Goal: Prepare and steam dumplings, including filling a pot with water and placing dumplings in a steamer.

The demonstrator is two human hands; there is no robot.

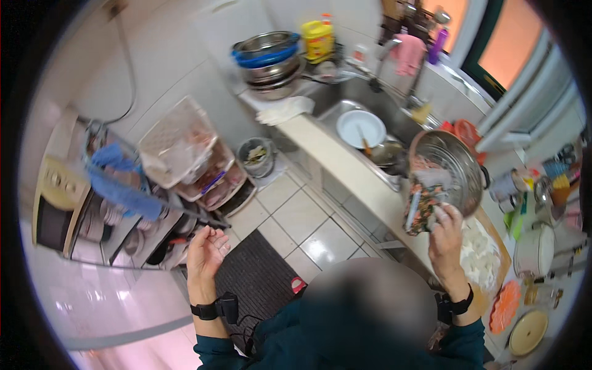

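Right hand [445, 233] is up over the tabletop [345, 163], fingers closed on a patterned cloth pot-holder [423, 206] that's pinched vs the rim of a big steel pot [449, 168]. Pot is tilted, open mouth facing the camera, held just beside the sink [394, 132]. Can't tell if the pot rests on anything underneath.

Left hand [206, 250] is free: palm up, fingers loosely spread, holding nothing, hanging over the tiled floor [302, 219] near the dark floor mat [262, 277]. Black straps on both wrists.

In the sink: white plate [361, 128] w/ a utensil lying across it, plus a smaller steel bowl next to it. Under the right forearm a wooden cutting board [501, 262] carries white dough-like pieces [481, 253]. An orange dish [504, 306] & a pale round lid [528, 332] sit near the board's lower end; white lidded pot [535, 248] to its right.

Far end of tabletop: stacked steel bowls [270, 61], yellow bottle [318, 38], white rag [283, 111]. On the floor a small bin [256, 157] sits just beside stacked plastic drawers [197, 163]. Blue cloth [120, 185] draped on a rack at left.
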